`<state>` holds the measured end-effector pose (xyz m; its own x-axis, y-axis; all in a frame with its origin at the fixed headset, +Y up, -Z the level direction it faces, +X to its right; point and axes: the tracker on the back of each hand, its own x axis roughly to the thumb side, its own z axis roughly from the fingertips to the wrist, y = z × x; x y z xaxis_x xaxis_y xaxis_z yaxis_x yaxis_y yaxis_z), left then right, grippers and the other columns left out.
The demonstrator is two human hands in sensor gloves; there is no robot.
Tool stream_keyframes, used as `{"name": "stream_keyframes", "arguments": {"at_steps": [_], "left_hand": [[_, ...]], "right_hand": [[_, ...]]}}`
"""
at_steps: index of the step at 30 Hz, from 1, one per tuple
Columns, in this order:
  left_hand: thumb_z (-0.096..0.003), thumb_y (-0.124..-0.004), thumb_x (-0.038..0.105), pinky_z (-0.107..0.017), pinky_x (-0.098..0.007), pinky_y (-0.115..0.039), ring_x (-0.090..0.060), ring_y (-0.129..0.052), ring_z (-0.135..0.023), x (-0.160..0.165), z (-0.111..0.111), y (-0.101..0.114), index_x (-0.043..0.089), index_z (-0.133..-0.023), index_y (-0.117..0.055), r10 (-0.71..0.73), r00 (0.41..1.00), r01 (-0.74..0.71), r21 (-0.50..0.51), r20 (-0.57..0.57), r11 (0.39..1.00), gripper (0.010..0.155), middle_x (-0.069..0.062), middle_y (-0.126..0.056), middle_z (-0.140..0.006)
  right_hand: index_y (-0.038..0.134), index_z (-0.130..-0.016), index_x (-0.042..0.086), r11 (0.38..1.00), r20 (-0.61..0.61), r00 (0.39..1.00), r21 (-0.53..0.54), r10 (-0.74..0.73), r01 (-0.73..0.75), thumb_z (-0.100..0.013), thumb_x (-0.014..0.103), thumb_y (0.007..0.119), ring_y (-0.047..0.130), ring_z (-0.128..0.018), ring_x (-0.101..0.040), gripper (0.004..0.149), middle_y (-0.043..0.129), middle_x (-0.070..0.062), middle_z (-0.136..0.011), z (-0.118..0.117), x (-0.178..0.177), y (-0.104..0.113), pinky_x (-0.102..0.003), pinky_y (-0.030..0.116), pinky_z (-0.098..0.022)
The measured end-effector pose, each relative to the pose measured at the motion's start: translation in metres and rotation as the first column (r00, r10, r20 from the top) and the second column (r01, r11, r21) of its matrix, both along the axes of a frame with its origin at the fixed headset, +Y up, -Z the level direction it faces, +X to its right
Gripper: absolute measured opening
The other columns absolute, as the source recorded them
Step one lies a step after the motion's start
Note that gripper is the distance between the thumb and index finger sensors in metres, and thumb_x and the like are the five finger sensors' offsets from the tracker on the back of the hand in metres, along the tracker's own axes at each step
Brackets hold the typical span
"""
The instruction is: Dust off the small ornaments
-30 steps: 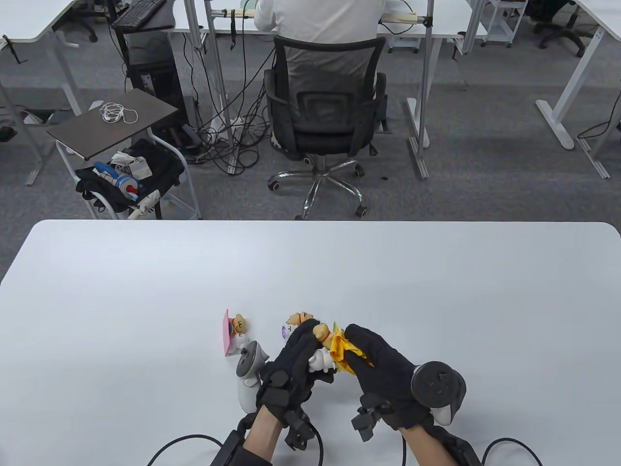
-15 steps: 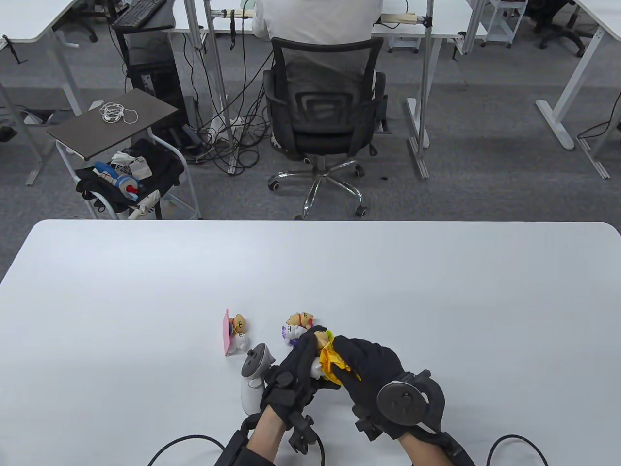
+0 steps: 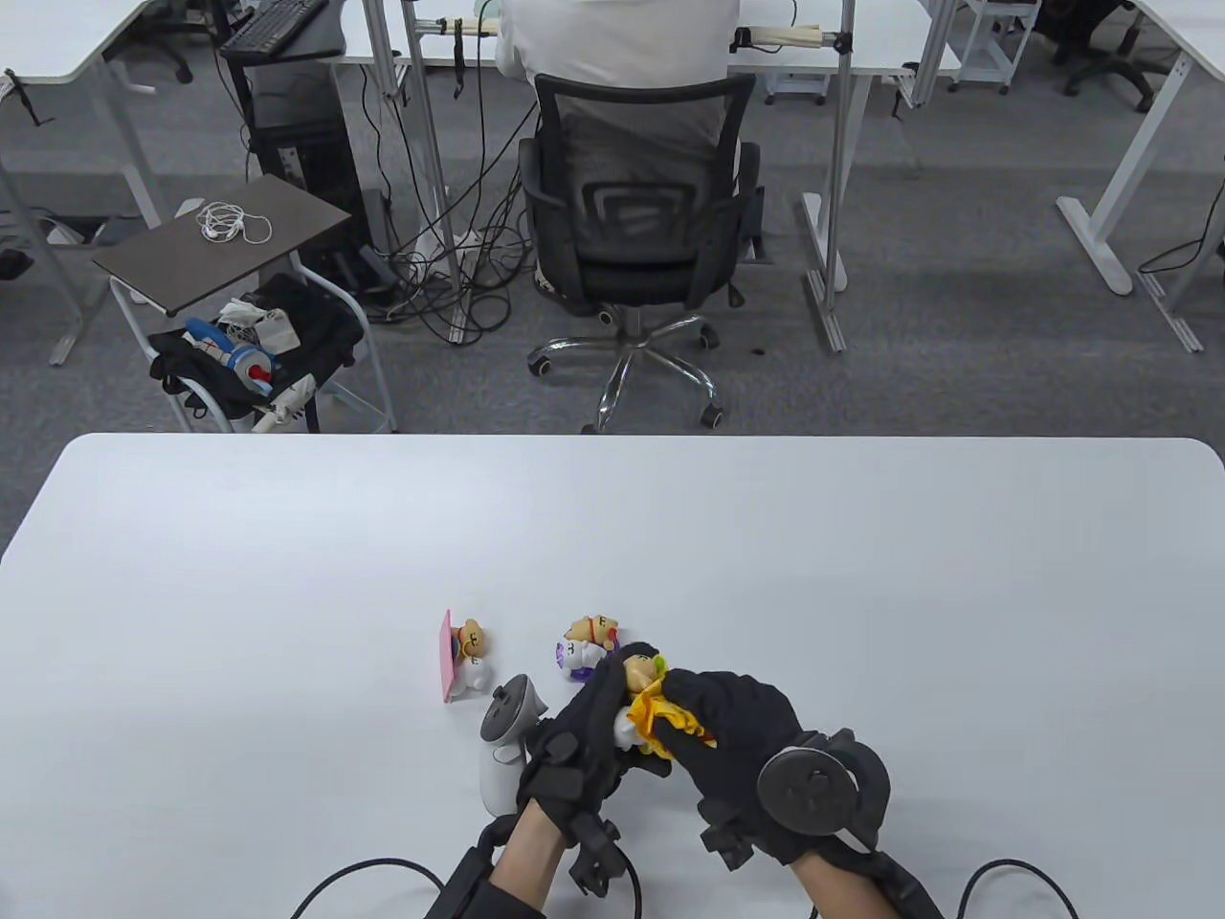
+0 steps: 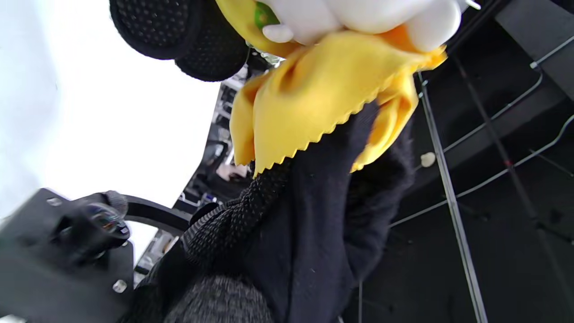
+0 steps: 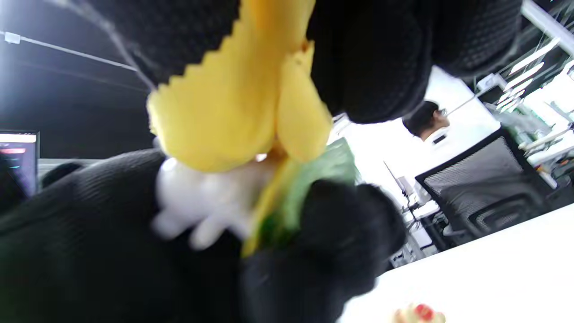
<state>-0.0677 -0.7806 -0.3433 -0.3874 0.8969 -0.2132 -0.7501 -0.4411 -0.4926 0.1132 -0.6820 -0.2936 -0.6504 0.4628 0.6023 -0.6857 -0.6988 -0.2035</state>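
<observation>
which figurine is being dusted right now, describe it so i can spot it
On the white table, look near the front edge where the two gloved hands meet. The left hand grips a small white-bodied figurine while the right hand rubs it with a yellow cloth. The other two figurines stand untouched on the table.

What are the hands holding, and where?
The left hand grips a small figurine round its white body. The right hand pinches a yellow cloth against it.

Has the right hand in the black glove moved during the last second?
Yes. The right hand moved left and nearer the table's bottom edge; its round tracker now sits further left, judged against the standing pink-backed figurine.
</observation>
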Motion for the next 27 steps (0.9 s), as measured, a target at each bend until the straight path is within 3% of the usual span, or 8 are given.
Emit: {"name": "stream_keyframes", "arguments": {"at_steps": [3, 8, 10, 13, 16, 19, 22, 27], "left_hand": [[-0.0578, -0.044, 0.065, -0.050, -0.043, -0.078, -0.037, -0.083, -0.072, -0.001, 0.001, 0.001, 0.036, -0.112, -0.033, 0.049, 0.998, -0.049, 0.003, 0.026, 0.999, 0.062, -0.026, -0.050, -0.107], [-0.0575, -0.041, 0.067, -0.052, -0.040, -0.077, -0.035, -0.079, -0.077, 0.000, 0.001, 0.004, 0.039, -0.112, -0.026, -0.032, 0.999, 0.032, 0.021, 0.003, 0.999, 0.063, -0.022, -0.042, -0.109], [-0.0573, -0.039, 0.067, -0.059, -0.040, -0.074, -0.035, -0.068, -0.086, 0.000, 0.001, 0.003, 0.044, -0.110, -0.011, -0.004, 1.000, 0.004, 0.007, 0.007, 1.000, 0.064, -0.022, -0.026, -0.110], [-0.0577, -0.039, 0.062, -0.074, -0.043, -0.070, -0.039, -0.055, -0.098, 0.001, 0.001, 0.001, 0.046, -0.104, 0.002, 0.070, 0.997, -0.070, 0.003, 0.035, 0.998, 0.064, -0.025, -0.009, -0.107], [-0.0580, -0.045, 0.057, -0.077, -0.047, -0.062, -0.047, -0.047, -0.102, 0.000, 0.002, 0.001, 0.042, -0.107, -0.005, 0.194, 0.978, -0.190, -0.055, 0.074, 0.980, 0.065, -0.027, -0.007, -0.108], [-0.0591, -0.055, 0.054, -0.065, -0.040, -0.085, -0.045, -0.075, -0.091, -0.003, -0.001, 0.003, 0.034, -0.111, -0.022, 0.138, 0.989, -0.137, -0.026, 0.060, 0.990, 0.064, -0.029, -0.033, -0.111], [-0.0597, -0.060, 0.059, -0.050, -0.033, -0.093, -0.036, -0.090, -0.076, -0.003, -0.001, 0.001, 0.036, -0.113, -0.032, 0.109, 0.993, -0.107, -0.046, 0.040, 0.993, 0.064, -0.025, -0.048, -0.107], [-0.0524, -0.052, 0.082, -0.026, -0.028, -0.096, -0.022, -0.105, -0.051, -0.008, 0.003, -0.003, 0.039, -0.113, -0.030, -0.019, 1.000, 0.020, -0.075, 0.013, 0.997, 0.078, -0.021, -0.060, -0.107]], "right_hand": [[0.080, -0.090, 0.022, 0.997, 0.089, 0.995, 0.051, 0.054, -0.059, -0.044, 0.041, 0.091, 0.094, -0.056, -0.028, 0.051, 0.088, -0.010, -0.076, -0.002, 0.000, 0.000, -0.056, 0.075, -0.055], [0.078, -0.092, 0.019, 0.997, 0.158, 0.986, 0.051, 0.052, -0.061, -0.046, 0.037, 0.090, 0.093, -0.060, -0.031, 0.051, 0.086, -0.012, -0.080, -0.006, 0.010, -0.002, -0.057, 0.074, -0.056], [0.076, -0.094, 0.020, 0.998, 0.082, 0.997, 0.064, 0.010, -0.015, -0.046, 0.037, 0.088, 0.093, -0.062, -0.030, 0.052, 0.085, -0.011, -0.082, -0.003, 0.010, -0.002, -0.055, 0.076, -0.056], [0.076, -0.094, 0.021, 0.997, -0.003, 0.998, -0.036, -0.063, 0.063, -0.046, 0.035, 0.087, 0.094, -0.072, -0.034, 0.050, 0.083, -0.012, -0.089, -0.005, 0.002, -0.005, -0.056, 0.075, -0.058], [0.073, -0.096, 0.024, 0.990, -0.008, 0.996, -0.116, -0.086, 0.085, -0.048, 0.037, 0.083, 0.094, -0.076, -0.036, 0.050, 0.082, -0.013, -0.093, -0.014, 0.009, -0.011, -0.056, 0.077, -0.058], [0.074, -0.096, 0.023, 0.964, 0.019, 0.983, -0.196, -0.182, 0.182, -0.048, 0.036, 0.084, 0.095, -0.070, -0.034, 0.051, 0.084, -0.012, -0.090, -0.022, 0.022, -0.014, -0.057, 0.076, -0.057], [0.076, -0.095, 0.023, 0.940, -0.027, 0.971, -0.256, -0.239, 0.225, -0.048, 0.036, 0.087, 0.095, -0.063, -0.031, 0.050, 0.085, -0.012, -0.086, -0.023, 0.025, -0.013, -0.057, 0.076, -0.056], [0.075, -0.098, 0.011, 0.944, -0.105, 0.968, -0.267, -0.227, 0.192, -0.046, 0.033, 0.089, 0.096, -0.057, -0.029, 0.057, 0.087, -0.016, -0.084, -0.016, 0.011, -0.010, -0.055, 0.078, -0.054]]}}
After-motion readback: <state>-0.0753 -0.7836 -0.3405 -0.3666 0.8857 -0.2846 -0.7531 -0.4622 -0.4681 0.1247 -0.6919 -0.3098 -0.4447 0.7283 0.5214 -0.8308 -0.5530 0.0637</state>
